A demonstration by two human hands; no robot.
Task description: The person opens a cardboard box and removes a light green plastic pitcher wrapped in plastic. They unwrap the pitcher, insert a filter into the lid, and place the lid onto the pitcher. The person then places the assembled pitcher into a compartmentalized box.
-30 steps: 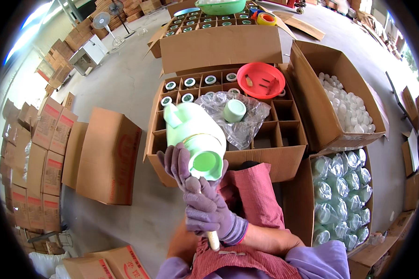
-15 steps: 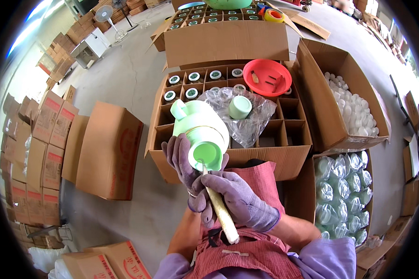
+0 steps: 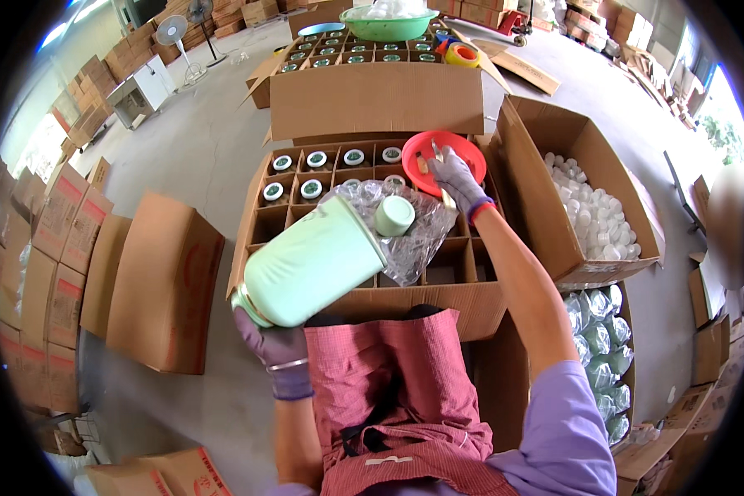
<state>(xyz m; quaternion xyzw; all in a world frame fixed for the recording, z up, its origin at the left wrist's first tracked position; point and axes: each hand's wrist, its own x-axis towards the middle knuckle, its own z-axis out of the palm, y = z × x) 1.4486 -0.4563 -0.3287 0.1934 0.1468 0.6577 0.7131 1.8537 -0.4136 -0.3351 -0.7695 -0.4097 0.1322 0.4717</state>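
Two gloved hands at work, well apart. Left hand (image 3: 274, 347) is wrapped around the base of a big pale green jug (image 3: 310, 264), tilted on its side over the near edge of the divided box (image 3: 364, 298); its mouth points at a small green cap (image 3: 394, 215) resting on a clear plastic bag (image 3: 405, 231). Right hand (image 3: 455, 178) reaches into the red bowl (image 3: 446, 153) sitting on the box's far right cells, fingers pinched on a small stick-like piece; can't tell exactly what it is.

Risks, as I judge it: jug is held by one hand only and at its bottom end, so it could slip or swing down and crush the bag or knock the cap off. The outstretched right arm could nudge the bowl off the dividers.

Around: capped jars (image 3: 314, 161) fill the far cells, white caps in the right carton (image 3: 591, 219), bagged clear bottles (image 3: 599, 347) lower right, flat cartons (image 3: 161, 277) left, a fan (image 3: 171, 31) far back. The bag covers the middle cells and blocks them.
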